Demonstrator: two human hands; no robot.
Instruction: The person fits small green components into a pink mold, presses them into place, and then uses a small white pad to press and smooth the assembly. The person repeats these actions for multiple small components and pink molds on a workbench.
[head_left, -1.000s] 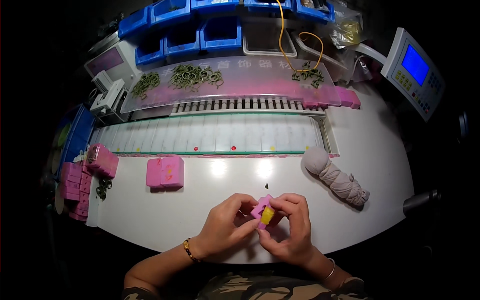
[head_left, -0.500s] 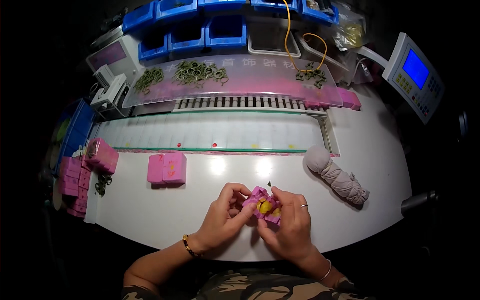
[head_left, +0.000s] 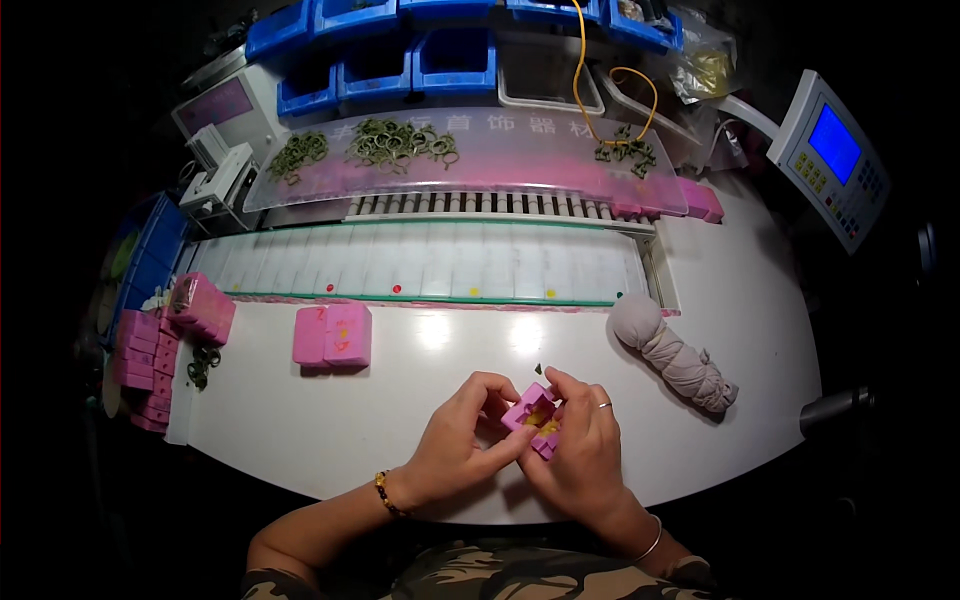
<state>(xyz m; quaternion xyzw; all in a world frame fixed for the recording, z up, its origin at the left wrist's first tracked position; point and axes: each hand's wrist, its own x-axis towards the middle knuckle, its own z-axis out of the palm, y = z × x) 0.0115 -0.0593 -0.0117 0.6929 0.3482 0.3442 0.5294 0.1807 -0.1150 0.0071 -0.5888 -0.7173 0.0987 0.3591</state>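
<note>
Both hands hold a pink rubber mould [head_left: 518,413] low over the front middle of the white table. It is spread part-way, and yellow shows in its hollow. On its left side, my left hand [head_left: 465,430] presses with the thumb at the near edge and curled fingers behind. My right hand [head_left: 580,440] wraps round the right side, its thumb hidden. A tiny dark green piece [head_left: 538,368] is by the right index fingertip; whether it is held or lies on the table I cannot tell.
Two closed pink moulds [head_left: 333,336] stand left; more are stacked [head_left: 150,365] at the far left. A cloth-wrapped bundle [head_left: 675,355] lies right. Behind runs a belt of pale plates [head_left: 440,262], below a clear shelf [head_left: 520,165] with green rings [head_left: 400,145]. A control panel [head_left: 830,150] stands right.
The mould has turned and its sides stand up more, so less yellow shows. My left hand has shifted slightly right. The coloured dots on the belt have moved left.
</note>
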